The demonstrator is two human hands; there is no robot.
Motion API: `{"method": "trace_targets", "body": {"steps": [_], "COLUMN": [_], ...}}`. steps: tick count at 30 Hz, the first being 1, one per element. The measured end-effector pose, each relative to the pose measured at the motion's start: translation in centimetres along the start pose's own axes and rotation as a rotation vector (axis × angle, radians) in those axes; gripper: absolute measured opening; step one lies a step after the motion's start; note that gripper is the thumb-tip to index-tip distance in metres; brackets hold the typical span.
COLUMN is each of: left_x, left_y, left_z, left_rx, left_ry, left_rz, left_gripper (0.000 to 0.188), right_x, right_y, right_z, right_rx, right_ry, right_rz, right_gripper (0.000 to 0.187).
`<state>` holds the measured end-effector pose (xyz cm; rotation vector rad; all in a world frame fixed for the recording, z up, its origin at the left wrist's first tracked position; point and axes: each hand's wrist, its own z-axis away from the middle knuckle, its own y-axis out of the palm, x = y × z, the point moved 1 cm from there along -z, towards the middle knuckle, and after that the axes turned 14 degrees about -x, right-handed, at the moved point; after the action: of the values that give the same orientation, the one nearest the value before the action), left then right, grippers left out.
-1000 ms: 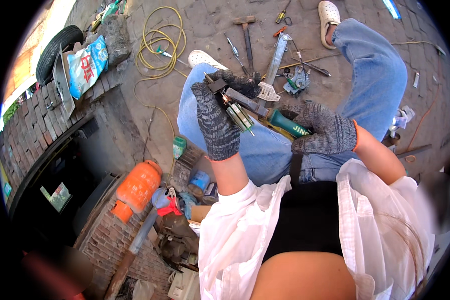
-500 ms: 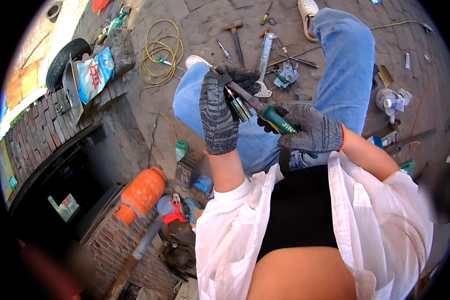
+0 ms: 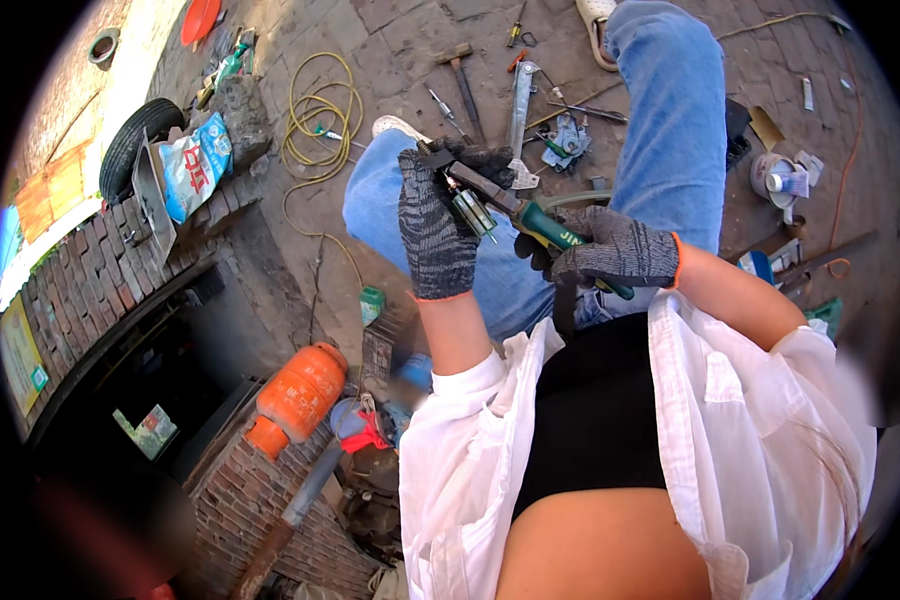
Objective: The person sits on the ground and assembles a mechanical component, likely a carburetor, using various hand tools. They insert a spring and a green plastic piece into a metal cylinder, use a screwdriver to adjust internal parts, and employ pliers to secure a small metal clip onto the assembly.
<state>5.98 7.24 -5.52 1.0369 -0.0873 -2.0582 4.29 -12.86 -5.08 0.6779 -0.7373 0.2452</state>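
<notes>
Pliers (image 3: 542, 228) run from our right hand (image 3: 618, 252) to our left hand (image 3: 436, 225), where the motor (image 3: 472, 212) sits, and ahead on the ground (image 3: 400, 55) we find a hammer (image 3: 465, 95), a cable coil (image 3: 322, 108) to its left, then a bag (image 3: 195, 170) and tyre (image 3: 140, 140) side by side farther left. Gas cylinder (image 3: 303, 392) nearer us, also left! Bucket (image 3: 770, 178) right, beyond our right leg (image 3: 670, 130).

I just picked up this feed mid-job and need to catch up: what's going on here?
A seated person in gloves is working with pliers. The right hand grips the green-handled pliers, while the left hand holds a motor-like metal part at their head; whether the jaws are clamped on it isn't clear. A hammer and a coiled yellow cord lie on the ground beyond.
</notes>
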Motion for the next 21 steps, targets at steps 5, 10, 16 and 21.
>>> {"method": "trace_targets", "body": {"steps": [5,10,16,21], "left_x": [0.5,1.0,1.4,1.2], "left_y": [0.6,0.1,-0.6,0.0], "left_z": [0.3,0.0,-0.4,0.5], "left_rx": [-0.018,-0.018,-0.030,0.072], "left_ry": [-0.007,0.029,0.103,0.149], "left_rz": [0.031,-0.008,-0.160,-0.213], "left_gripper": [0.041,0.037,0.031,0.029], "right_x": [0.4,0.0,0.0,-0.1], "right_y": [0.4,1.2,1.5,1.4], "right_z": [0.4,0.0,0.0,-0.2], "right_rx": [0.020,0.001,-0.044,-0.035], "right_ry": [0.135,0.127,0.116,0.098], "right_rz": [-0.093,-0.077,-0.225,-0.085], "right_gripper": [0.051,0.046,0.026,0.029]}}
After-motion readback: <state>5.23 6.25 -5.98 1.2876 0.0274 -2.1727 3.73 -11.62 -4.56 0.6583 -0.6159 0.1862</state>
